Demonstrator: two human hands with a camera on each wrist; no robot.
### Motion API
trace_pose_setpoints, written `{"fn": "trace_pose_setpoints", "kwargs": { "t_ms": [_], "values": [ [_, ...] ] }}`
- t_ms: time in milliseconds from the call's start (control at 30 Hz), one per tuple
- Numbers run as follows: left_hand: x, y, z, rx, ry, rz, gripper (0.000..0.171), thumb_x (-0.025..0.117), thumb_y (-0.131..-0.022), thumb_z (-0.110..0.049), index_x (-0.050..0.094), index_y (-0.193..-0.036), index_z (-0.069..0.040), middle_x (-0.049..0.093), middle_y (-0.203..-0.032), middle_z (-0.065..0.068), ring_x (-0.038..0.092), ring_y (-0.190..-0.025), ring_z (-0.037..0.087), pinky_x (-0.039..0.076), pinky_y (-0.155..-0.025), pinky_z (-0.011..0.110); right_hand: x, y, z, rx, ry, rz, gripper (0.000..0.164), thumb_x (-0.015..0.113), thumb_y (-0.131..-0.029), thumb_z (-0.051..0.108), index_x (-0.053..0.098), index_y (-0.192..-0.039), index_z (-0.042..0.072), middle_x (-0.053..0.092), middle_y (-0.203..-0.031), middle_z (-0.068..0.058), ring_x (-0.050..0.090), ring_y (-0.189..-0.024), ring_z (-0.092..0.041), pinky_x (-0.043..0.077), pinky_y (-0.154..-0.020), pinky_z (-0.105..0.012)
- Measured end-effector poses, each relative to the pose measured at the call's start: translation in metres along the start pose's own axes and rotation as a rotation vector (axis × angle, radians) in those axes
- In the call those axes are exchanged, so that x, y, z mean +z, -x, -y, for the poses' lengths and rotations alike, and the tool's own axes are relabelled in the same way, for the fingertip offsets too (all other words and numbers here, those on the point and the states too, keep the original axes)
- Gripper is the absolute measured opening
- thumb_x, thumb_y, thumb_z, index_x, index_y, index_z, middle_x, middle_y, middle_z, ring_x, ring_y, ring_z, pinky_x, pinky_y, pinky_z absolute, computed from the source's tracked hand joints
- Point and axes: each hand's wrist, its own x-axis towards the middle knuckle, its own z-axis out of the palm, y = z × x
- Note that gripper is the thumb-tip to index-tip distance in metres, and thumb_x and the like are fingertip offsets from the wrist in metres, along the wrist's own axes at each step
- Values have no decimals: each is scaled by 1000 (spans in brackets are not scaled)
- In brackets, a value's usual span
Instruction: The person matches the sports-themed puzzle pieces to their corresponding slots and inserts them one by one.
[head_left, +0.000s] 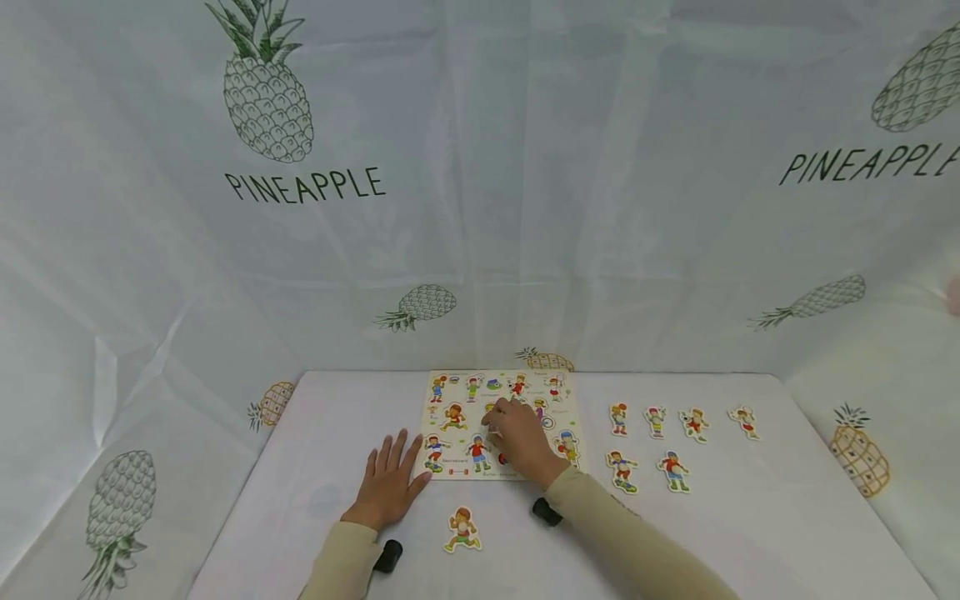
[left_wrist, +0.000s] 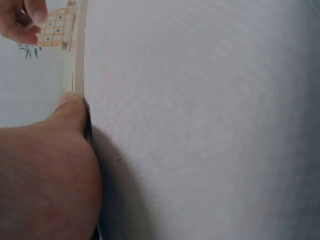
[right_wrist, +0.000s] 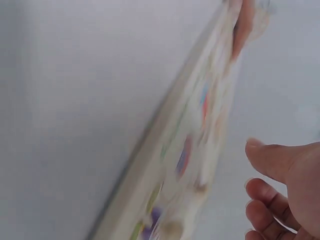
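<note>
A wooden sports-figure puzzle board [head_left: 501,477] lies on the white table, bearing colourful pictures of children at play. My left hand [head_left: 388,485] rests palm down at the board's front left corner. Its fingers are spread, and the thumb [left_wrist: 71,112] meets the board's edge in the left wrist view. Over the middle of the board is my right hand [head_left: 523,437], hiding some of the figures. In the right wrist view its thumb [right_wrist: 272,159] stands apart from loosely bent fingers [right_wrist: 267,205], with nothing seen between them.
Several loose figure pieces, among them a blue-capped one [head_left: 674,472], lie right of the board. A running-figure piece [head_left: 462,530] lies in front of it. Pineapple-print cloth [head_left: 487,233] hangs behind the table. Black wrist devices [head_left: 547,512] sit at both cuffs.
</note>
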Motion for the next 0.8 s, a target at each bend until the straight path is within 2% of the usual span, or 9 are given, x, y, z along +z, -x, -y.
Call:
{"fn": "trace_pose_setpoints", "kwargs": {
  "t_ms": [200, 400, 667, 800],
  "values": [
    [-6, 2, -4, -5, 9, 5, 68, 63, -105, -38, 42, -160, -4, 29, -169, 28, 23, -155, 54, 20, -123, 71, -6, 29, 33, -62, -7, 75, 20, 89, -87, 20, 79, -104, 15, 66, -103, 3, 62, -95, -17, 53, -86, -35],
    [-14, 4, -9, 7, 50, 5, 68, 57, -108, -42, 38, -161, -4, 27, -168, 30, 20, -155, 55, 15, -125, 71, -11, 52, 59, -96, -54, 185, 19, 87, -89, 25, 80, -106, 20, 63, -102, 10, 58, -95, -9, 51, -89, -30],
    [-3, 0, -1, 10, 7, -19, 67, 64, -104, -37, 44, -159, -4, 31, -167, 29, 25, -154, 55, 20, -123, 71, -8, 70, 73, -129, -50, 250, 12, 86, -89, 29, 82, -100, 26, 61, -96, 16, 52, -89, -2, 47, -82, -23],
    [-2, 0, -1, 13, 7, -22, 67, 65, -104, -37, 45, -157, -4, 32, -167, 29, 26, -153, 56, 21, -122, 72, -3, 76, 74, -153, -16, 248, 12, 87, -88, 27, 82, -100, 28, 61, -94, 17, 53, -87, -1, 46, -81, -22]
  ]
}}
